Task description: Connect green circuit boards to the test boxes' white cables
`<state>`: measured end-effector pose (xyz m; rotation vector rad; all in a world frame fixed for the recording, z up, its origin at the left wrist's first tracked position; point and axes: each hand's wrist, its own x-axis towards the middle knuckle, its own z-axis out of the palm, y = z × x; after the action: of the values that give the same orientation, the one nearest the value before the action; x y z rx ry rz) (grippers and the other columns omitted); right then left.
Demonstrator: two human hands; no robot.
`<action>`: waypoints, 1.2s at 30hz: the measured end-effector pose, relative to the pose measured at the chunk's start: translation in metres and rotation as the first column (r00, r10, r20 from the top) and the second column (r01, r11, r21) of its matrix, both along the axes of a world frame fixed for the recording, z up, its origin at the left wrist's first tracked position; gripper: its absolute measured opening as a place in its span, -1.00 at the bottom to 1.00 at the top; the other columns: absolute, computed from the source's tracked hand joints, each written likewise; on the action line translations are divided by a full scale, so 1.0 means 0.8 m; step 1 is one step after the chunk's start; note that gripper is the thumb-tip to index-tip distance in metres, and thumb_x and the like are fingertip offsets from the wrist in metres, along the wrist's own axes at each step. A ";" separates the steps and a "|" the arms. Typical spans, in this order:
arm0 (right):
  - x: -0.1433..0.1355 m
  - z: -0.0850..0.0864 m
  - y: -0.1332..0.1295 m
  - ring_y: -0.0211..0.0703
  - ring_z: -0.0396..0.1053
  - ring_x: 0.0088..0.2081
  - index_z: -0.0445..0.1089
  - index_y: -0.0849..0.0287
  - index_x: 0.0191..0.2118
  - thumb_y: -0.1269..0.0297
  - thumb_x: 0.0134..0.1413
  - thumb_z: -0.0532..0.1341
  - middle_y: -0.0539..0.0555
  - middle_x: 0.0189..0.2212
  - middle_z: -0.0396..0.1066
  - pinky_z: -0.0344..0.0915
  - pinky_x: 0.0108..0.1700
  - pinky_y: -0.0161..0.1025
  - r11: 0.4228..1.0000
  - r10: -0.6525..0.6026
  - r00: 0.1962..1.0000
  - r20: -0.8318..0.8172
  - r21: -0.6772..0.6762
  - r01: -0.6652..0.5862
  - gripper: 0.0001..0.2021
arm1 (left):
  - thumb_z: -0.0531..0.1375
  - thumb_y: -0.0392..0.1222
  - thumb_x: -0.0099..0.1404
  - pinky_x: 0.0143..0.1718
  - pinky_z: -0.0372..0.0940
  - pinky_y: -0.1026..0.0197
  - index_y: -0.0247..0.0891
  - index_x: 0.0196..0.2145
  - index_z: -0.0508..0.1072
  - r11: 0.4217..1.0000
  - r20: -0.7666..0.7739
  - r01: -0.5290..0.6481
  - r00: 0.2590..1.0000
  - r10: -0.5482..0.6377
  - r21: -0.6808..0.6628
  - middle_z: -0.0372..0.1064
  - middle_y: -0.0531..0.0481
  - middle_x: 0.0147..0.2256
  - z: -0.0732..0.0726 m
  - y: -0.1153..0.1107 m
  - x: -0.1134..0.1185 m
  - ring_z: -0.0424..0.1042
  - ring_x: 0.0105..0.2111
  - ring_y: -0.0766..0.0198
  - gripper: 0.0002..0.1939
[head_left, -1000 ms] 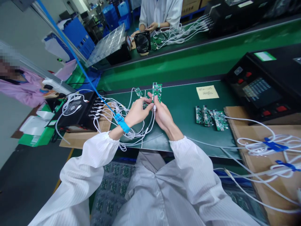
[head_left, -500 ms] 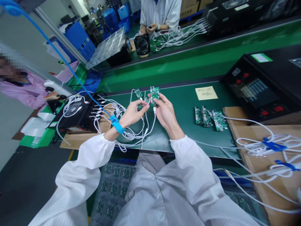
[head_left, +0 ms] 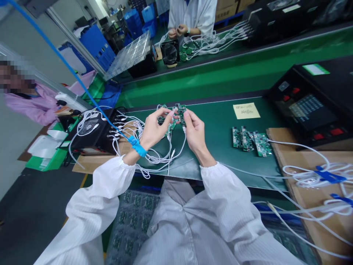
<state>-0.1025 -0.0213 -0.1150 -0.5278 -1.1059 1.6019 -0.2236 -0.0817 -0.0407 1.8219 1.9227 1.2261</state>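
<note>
"Green board (head_left: 181, 113), upper centre of the head view: where does it lie relative to the fingers?"

"Between the thumb and fingers of the right hand (head_left: 196, 134), which grip its right side above the table (head_left: 212, 141). A white plug (head_left: 184, 129) meets its lower end, and the cable (head_left: 184, 142) drops away beneath the right fingertips."

"And the left hand (head_left: 156, 127)?"

"Thumb and forefinger are drawn close together just beside the board's left edge. Whether they pinch something small cannot be told. Other boards (head_left: 172, 127) lie just below and behind these fingers; looped leads (head_left: 162, 161) lie nearer the wearer, below the left fingers, with a black box (head_left: 91, 136) well to their left."

"Which step does this represent?"

"Judged from the pose, handling of a connection at the board's left edge: the right hand steadies, the left does the finer work. Fitting and freeing cannot be distinguished here."

"What would the next move call for?"

"Probably a firm right-hand hold and a straight, gentle left-hand motion, without tugging the lower cable. The row of boards (head_left: 261, 144) and the note (head_left: 246, 111), well right of the right fingers, seem uninvolved."
</note>
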 end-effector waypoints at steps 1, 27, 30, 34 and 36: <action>0.000 0.000 0.000 0.07 0.44 0.16 0.56 -0.05 0.03 -0.17 0.19 0.29 0.08 0.10 0.52 0.47 0.08 0.00 1.000 -0.003 1.000 0.004 0.002 0.003 -0.57 | 0.19 -0.04 0.46 -0.07 0.36 0.18 -0.20 -0.22 0.54 1.000 -0.011 0.001 1.000 -0.001 0.012 0.55 -0.01 -0.27 0.000 0.000 -0.001 0.51 -0.21 0.24 -0.79; 0.001 -0.004 -0.004 -0.02 0.56 -0.05 0.61 0.03 0.04 -0.13 0.17 0.35 0.10 0.04 0.58 0.48 0.12 0.05 0.983 -0.083 0.997 0.001 0.162 0.082 -0.55 | 0.25 -0.08 0.43 -0.01 0.38 0.15 -0.22 -0.20 0.58 0.994 -0.036 0.018 0.999 -0.014 0.109 0.59 -0.06 -0.17 0.002 0.005 -0.008 0.53 -0.12 0.21 -0.82; 0.001 -0.006 -0.003 -0.03 0.56 -0.05 0.61 0.03 0.04 -0.14 0.18 0.34 0.10 0.05 0.58 0.49 0.11 0.03 0.981 -0.089 0.996 0.013 0.176 0.085 -0.55 | 0.25 -0.11 0.43 -0.03 0.38 0.17 -0.23 -0.21 0.58 0.990 -0.053 0.035 0.998 -0.028 0.136 0.59 -0.06 -0.18 0.002 0.005 -0.008 0.53 -0.14 0.23 -0.84; 0.002 -0.007 -0.004 -0.03 0.56 -0.04 0.62 0.03 0.03 -0.09 0.19 0.35 0.10 0.03 0.58 0.49 0.13 0.03 0.976 -0.090 0.996 -0.013 0.197 0.090 -0.59 | 0.25 -0.14 0.43 -0.01 0.37 0.16 -0.23 -0.23 0.58 0.990 -0.087 0.022 0.996 -0.010 0.138 0.59 -0.05 -0.19 0.003 0.005 -0.008 0.53 -0.13 0.23 -0.86; 0.002 -0.008 -0.004 -0.04 0.57 -0.04 0.61 0.02 0.04 -0.06 0.21 0.34 0.11 0.03 0.58 0.49 0.13 0.03 0.974 -0.092 0.996 -0.011 0.208 0.093 -0.61 | 0.24 -0.15 0.44 -0.02 0.37 0.16 -0.23 -0.23 0.58 0.990 -0.109 0.018 0.994 -0.003 0.138 0.58 -0.05 -0.19 0.003 0.005 -0.007 0.52 -0.14 0.23 -0.86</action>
<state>-0.1012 -0.0244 -0.1210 -0.4324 -1.2145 1.3864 -0.2295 -0.0775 -0.0384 2.0034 1.9249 1.3130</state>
